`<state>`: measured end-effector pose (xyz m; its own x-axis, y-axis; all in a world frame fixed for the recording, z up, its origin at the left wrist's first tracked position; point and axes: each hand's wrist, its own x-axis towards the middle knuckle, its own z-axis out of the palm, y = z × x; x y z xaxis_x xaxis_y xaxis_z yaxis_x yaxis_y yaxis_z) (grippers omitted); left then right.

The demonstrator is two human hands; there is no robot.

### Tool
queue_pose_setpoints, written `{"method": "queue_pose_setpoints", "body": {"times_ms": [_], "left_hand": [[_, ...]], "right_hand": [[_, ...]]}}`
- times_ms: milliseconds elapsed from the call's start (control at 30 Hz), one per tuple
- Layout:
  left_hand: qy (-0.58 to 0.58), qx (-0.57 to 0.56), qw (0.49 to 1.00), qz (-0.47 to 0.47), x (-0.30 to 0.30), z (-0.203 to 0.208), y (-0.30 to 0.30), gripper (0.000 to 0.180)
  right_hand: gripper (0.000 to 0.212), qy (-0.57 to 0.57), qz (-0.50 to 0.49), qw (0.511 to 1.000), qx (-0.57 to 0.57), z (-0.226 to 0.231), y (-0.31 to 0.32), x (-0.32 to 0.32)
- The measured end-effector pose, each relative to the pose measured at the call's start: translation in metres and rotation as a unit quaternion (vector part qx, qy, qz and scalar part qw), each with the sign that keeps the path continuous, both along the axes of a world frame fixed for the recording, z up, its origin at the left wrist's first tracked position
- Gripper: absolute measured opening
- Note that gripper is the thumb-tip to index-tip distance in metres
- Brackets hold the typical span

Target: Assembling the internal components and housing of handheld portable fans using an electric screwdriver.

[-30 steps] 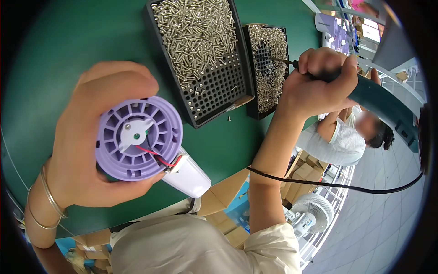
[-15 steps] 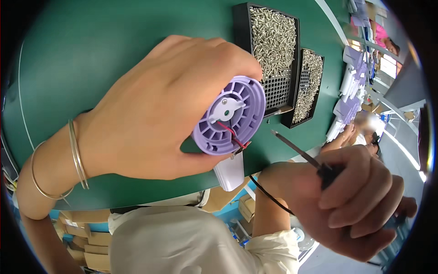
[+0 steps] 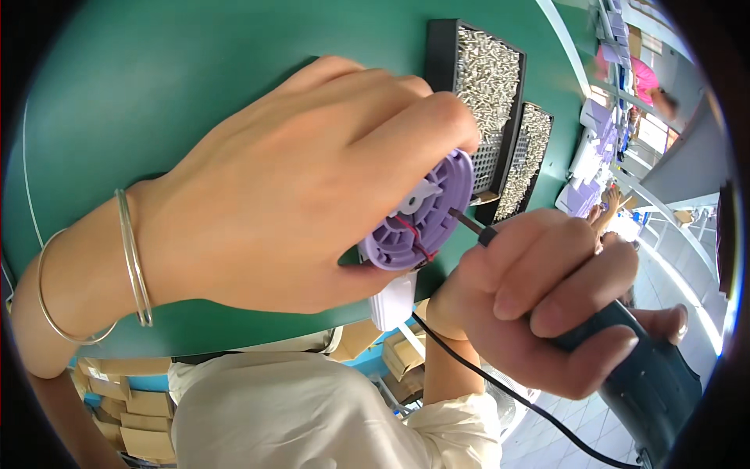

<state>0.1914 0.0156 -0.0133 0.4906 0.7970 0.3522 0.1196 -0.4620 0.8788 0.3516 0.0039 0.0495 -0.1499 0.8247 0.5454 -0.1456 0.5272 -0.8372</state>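
Observation:
My left hand (image 3: pixel 289 187) is wrapped over a round purple plastic housing (image 3: pixel 394 252), its ribbed inner side turned up to the right. Inside the housing sit a white centre piece (image 3: pixel 420 197) and red wires (image 3: pixel 412 228); a white plastic part (image 3: pixel 394 303) sticks out below it. My right hand (image 3: pixel 539 293) is closed around a dark electric screwdriver (image 3: pixel 644 379). The screwdriver's thin bit (image 3: pixel 467 222) points left, its tip at the housing's right rim. Whether the tip touches the housing, or carries a screw, I cannot tell.
Two black trays of small screws, a larger one (image 3: pixel 486 78) and a narrower one (image 3: pixel 525 160), lie beyond my hands on the green table (image 3: pixel 180 70). A black cord (image 3: pixel 500 385) runs below my right hand. Purple and white parts (image 3: pixel 586 160) line the right, near other people. Cardboard boxes (image 3: pixel 148 426) are below.
My right hand has moved left and up, bringing the bit to the housing's rim. My left hand and the housing have shifted slightly right and the housing is tilted more.

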Motion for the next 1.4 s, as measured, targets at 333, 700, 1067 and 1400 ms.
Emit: {"method": "queue_pose_setpoints", "body": {"times_ms": [333, 700, 1067, 1400], "left_hand": [[0.032, 0.015, 0.998, -0.042, -0.012, 0.003, 0.001, 0.074], [0.043, 0.012, 0.997, -0.062, -0.014, 0.004, 0.002, 0.081], [0.075, -0.005, 0.994, -0.077, -0.02, 0.008, 0.004, 0.085], [0.057, 0.001, 0.996, -0.072, -0.019, 0.004, 0.002, 0.083]], "right_hand": [[0.053, -0.024, 0.011, 0.997, 0.071, 0.001, -0.007, 0.01], [0.031, 0.025, -0.318, 0.948, -0.013, -0.009, 0.045, 0.102], [0.028, 0.051, -0.294, 0.954, -0.019, -0.019, 0.053, 0.103], [0.029, -0.013, -0.321, 0.947, -0.02, -0.026, 0.055, 0.102]]}}
